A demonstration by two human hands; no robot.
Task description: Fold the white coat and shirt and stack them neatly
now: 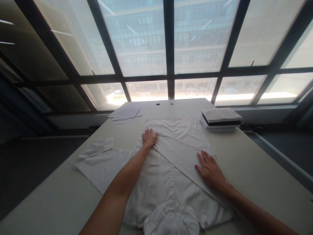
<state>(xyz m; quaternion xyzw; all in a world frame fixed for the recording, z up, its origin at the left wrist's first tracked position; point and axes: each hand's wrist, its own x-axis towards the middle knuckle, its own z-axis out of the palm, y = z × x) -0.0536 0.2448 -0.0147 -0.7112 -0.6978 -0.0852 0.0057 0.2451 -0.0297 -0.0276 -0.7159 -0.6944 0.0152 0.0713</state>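
A white button-up shirt (156, 186) lies front side up on the table, its collar toward me and its hem toward the window. One sleeve (179, 155) is folded diagonally across the shirt's front. The other sleeve (105, 163) stretches out to the left. My left hand (149, 137) presses on the cloth near the end of the folded sleeve, fingers spread, with small wrinkles beside it. Flat on the right part of the shirt rests my right hand (209, 170), its fingers apart. A chest pocket (152, 160) shows beside my left forearm.
The shirt lies on a pale table (259, 182). Loose white papers (124, 112) are at its far left. A stack of folded white and dark cloth (221, 117) stands at the far right. Beyond the table is a large window (144, 39) with dark frames.
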